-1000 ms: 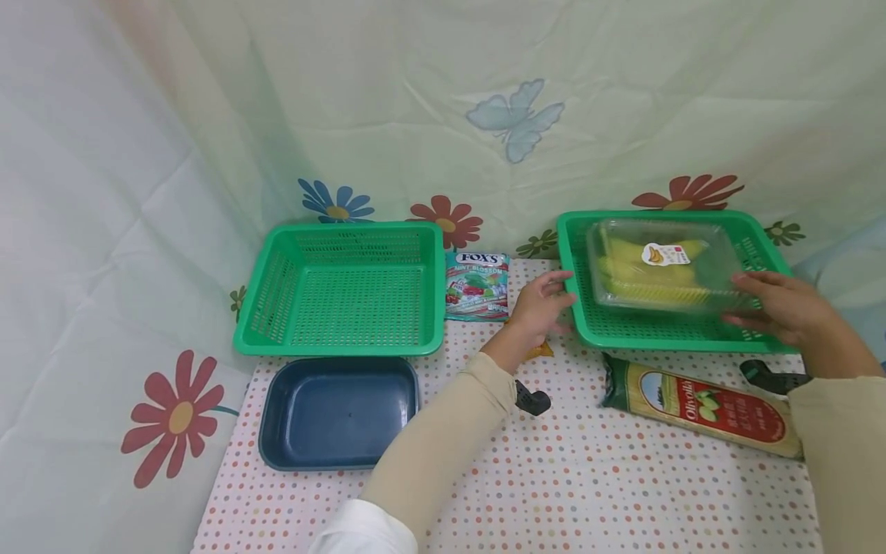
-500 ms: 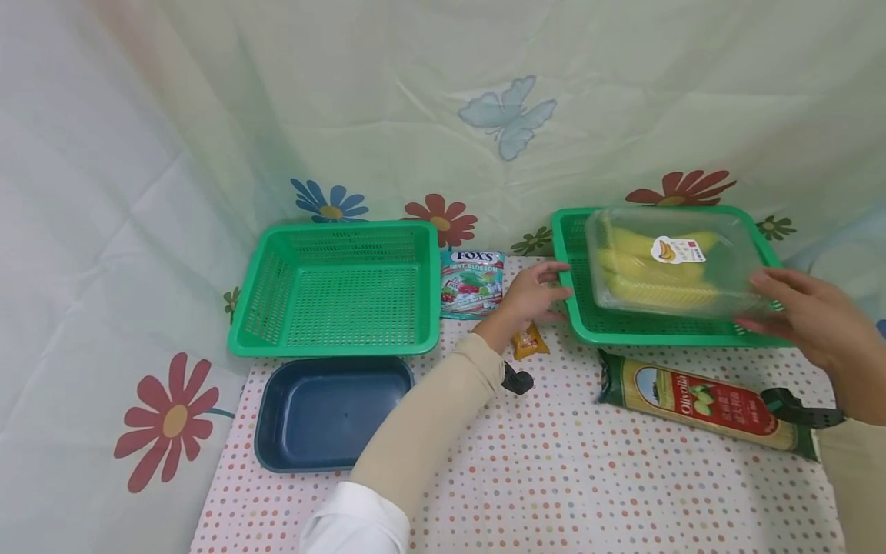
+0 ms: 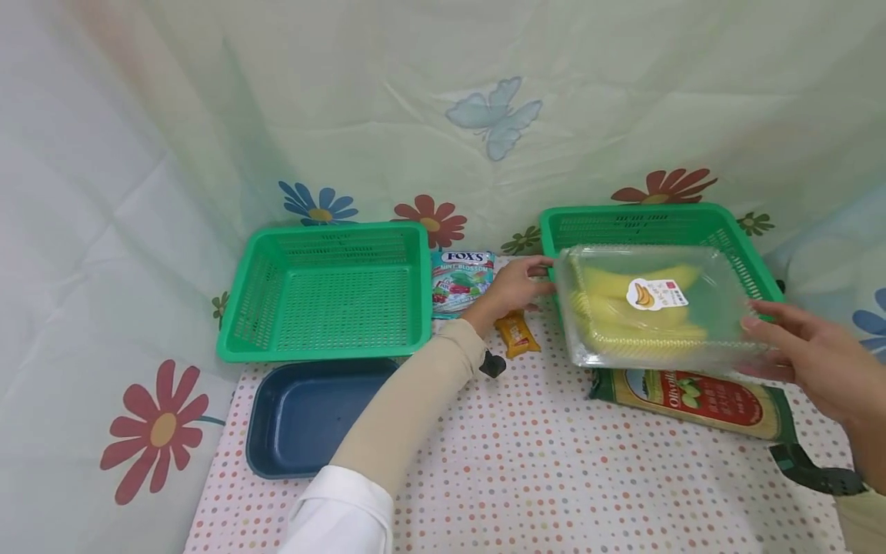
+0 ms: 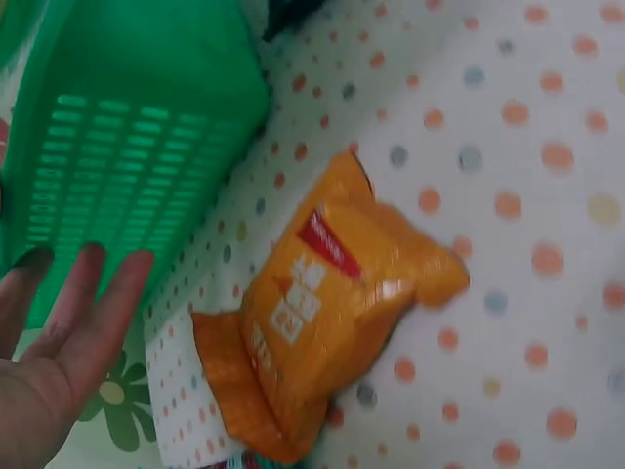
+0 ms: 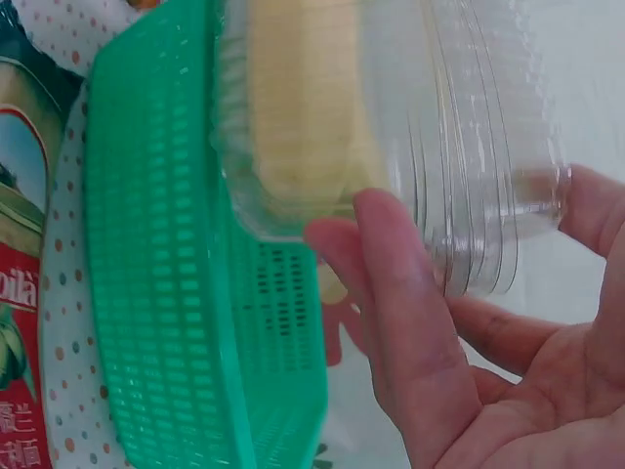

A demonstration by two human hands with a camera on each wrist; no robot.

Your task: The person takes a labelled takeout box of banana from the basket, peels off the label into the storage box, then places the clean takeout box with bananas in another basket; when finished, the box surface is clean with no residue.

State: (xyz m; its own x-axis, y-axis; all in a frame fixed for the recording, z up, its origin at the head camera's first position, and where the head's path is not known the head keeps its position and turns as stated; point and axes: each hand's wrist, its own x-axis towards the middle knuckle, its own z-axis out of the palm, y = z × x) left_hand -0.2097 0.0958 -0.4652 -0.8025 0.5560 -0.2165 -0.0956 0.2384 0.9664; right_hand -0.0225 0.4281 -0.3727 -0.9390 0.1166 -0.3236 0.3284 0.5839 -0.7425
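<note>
My right hand (image 3: 813, 350) grips the right end of a clear plastic clamshell box (image 3: 727, 308) with bananas (image 3: 637, 331) inside. In the right wrist view, the fingers (image 5: 410, 313) press one face of the box and the thumb is at its far side. The box is raised, overlapping the front of the right green basket (image 3: 751, 258) and the pasta packet (image 3: 720, 400) in the head view. My left hand (image 3: 515, 288) touches that basket's left side, fingers (image 4: 107, 303) extended against its perforated wall. An orange snack packet (image 4: 312, 303) lies beneath the left hand.
Another green basket (image 3: 325, 355) stands on the left, with a dark blue tub (image 3: 311, 419) before it. A Fox's candy bag (image 3: 460, 285) lies between the baskets. A patterned curtain (image 3: 346, 115) hangs behind the dotted tabletop (image 3: 554, 477).
The banana box has come up out of the right basket and toward the front, carried by my right hand. My left hand stays at the basket's rim. The head view has shifted slightly.
</note>
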